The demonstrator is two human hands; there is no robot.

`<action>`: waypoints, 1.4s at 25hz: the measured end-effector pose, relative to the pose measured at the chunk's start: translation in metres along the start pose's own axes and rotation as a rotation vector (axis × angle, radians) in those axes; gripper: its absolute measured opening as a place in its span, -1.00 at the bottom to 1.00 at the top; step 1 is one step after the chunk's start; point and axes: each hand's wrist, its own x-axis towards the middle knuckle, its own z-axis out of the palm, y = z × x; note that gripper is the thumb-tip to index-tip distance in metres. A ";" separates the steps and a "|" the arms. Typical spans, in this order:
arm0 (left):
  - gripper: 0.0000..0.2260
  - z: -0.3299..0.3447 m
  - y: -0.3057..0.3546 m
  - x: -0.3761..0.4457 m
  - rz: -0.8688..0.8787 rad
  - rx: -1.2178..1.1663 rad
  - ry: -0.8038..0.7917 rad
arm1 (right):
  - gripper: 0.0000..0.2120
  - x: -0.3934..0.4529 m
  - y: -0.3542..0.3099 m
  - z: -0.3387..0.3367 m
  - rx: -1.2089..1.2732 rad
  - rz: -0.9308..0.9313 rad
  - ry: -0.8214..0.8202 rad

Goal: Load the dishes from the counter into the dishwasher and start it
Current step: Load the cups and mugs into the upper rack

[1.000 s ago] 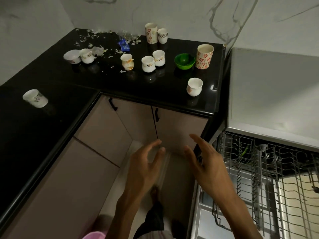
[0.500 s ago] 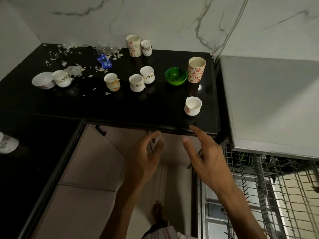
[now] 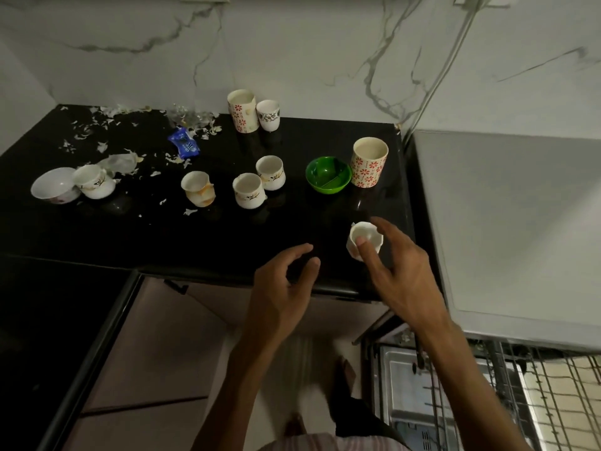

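tabletop (image 3: 227, 242): black, carrying the cups | right hand (image 3: 401, 275): fingers spreading apart around the small white cup (image 3: 364, 239) near the front edge, thumb touching | left hand (image 3: 279, 288): hovering, loosely curled, holding nothing | risk: a loose pinch is likely tipping the cup off the edge

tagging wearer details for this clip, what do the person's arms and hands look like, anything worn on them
Both forearms are bare up to the frame's lower edge: no sleeves show. The left hand and the right hand wear no gloves, and no ring, watch or bracelet is visible on either. The fingers are slim with short nails. A strip of striped fabric shows at the bottom edge, apparently clothing on the body.
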 end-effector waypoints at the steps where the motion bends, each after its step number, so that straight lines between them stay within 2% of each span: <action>1: -0.68 0.004 0.003 0.011 0.002 -0.005 0.011 | -0.48 0.017 0.006 -0.002 -0.010 -0.006 -0.010; 12: -0.71 0.050 0.032 0.112 -0.047 -0.003 0.123 | -0.58 0.165 0.074 0.000 -0.089 -0.118 -0.048; 16: -0.71 0.049 0.031 0.134 -0.059 -0.017 0.116 | -0.56 0.206 0.100 0.015 -0.226 -0.014 -0.016; 21: -0.72 0.039 0.028 0.161 -0.065 -0.036 0.089 | -0.59 0.239 0.122 0.041 -0.330 0.135 -0.082; 25: -0.72 0.034 0.025 0.176 -0.068 -0.045 0.048 | -0.61 0.243 0.131 0.052 -0.246 0.214 -0.068; 30: -0.73 0.031 0.024 0.182 -0.072 -0.055 -0.016 | -0.50 0.248 0.126 0.048 -0.130 0.357 -0.020; 35: -0.74 0.031 0.023 0.181 -0.051 -0.070 -0.056 | -0.50 0.231 0.099 0.028 -0.137 0.355 0.107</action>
